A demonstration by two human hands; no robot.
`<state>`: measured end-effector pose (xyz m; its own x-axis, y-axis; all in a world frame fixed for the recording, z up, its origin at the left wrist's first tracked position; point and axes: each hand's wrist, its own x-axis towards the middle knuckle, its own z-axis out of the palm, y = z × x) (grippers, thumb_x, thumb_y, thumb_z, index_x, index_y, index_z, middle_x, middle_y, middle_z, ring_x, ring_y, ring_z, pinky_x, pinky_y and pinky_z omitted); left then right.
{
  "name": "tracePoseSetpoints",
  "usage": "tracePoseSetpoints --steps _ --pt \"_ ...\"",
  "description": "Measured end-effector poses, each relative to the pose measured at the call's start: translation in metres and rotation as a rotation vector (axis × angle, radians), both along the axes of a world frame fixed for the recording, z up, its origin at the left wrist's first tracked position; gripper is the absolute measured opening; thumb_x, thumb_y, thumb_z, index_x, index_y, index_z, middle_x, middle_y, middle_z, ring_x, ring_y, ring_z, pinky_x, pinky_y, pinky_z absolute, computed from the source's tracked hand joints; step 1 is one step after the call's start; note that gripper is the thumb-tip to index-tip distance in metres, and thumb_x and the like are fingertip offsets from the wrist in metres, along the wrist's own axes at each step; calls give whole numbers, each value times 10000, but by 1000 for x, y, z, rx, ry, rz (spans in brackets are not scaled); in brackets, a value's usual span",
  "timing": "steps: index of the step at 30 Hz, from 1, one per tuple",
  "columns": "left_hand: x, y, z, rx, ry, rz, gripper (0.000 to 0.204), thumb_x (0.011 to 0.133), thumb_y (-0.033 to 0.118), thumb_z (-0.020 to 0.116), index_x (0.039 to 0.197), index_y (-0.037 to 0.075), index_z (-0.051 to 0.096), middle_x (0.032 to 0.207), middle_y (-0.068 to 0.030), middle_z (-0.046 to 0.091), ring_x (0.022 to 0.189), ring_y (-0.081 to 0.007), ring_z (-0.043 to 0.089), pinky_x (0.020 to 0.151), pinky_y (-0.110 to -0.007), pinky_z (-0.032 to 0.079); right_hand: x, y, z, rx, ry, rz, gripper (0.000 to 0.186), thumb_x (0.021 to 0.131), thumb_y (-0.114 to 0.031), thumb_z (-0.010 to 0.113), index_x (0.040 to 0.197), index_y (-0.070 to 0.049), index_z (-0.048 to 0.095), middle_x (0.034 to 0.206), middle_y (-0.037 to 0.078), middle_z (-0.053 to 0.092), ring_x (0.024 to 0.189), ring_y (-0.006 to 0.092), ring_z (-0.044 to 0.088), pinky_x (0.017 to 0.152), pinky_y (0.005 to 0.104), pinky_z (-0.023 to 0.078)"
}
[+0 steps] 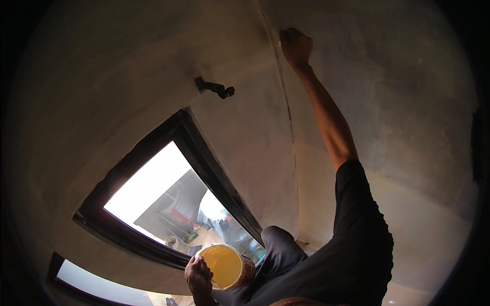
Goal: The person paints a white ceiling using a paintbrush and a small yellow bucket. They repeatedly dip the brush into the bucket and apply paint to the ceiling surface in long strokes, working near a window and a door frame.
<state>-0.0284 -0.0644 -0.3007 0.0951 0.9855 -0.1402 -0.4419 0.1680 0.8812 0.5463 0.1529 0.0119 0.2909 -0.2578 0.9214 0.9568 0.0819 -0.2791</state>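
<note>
My left hand (198, 274) is closed on the rim or handle of a round bucket (248, 269), low in front of my body. The bucket has a pale rim, a printed outer side and a yellow inside; I cannot tell how full it is. Stretched far up, my right hand (296, 47) is a closed fist against the wall (352, 76), just right of the corner line. Whatever its fingers hold is mostly hidden; a small pale bit shows at their left edge.
A dark-framed window (186, 127) fills the left wall, with bright light and cluttered items beyond its glass. Above it a black bracket or fitting (217, 89) sticks out of the wall. A second dark-framed opening (97, 283) lies at lower left. My bent knee (280, 242) is near the corner.
</note>
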Motion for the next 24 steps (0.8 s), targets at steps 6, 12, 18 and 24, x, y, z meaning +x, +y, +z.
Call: tracePoseSetpoints --steps 6,12,18,24 --pt "-5 -2 -1 3 -6 3 168 941 208 466 911 51 516 532 74 338 390 -33 262 363 -212 221 -4 15 3 85 -10 42 234 797 -301 602 723 -90 671 644 166 635 618 374 637 599 474 522" --pt "-7 -1 -9 39 4 19 171 946 203 455 928 44 516 528 72 336 388 -34 259 359 -215 215 -44 4 4 -3 -74 64 236 812 -278 644 733 -60 689 650 154 640 600 306 655 549 395 510" --pt "-5 -7 1 32 21 2 170 934 203 457 926 45 517 530 70 337 386 -37 257 357 -215 212 -214 -45 -8 86 -310 505 94 762 -135 667 782 -45 680 691 124 653 557 269 639 505 339 502" --pt "2 -1 6 47 51 -3 177 921 225 471 925 54 518 534 78 333 385 -31 249 355 -216 214 -294 -102 -10 102 -425 709 89 740 -109 672 697 -45 627 663 112 627 520 264 618 452 348 489"
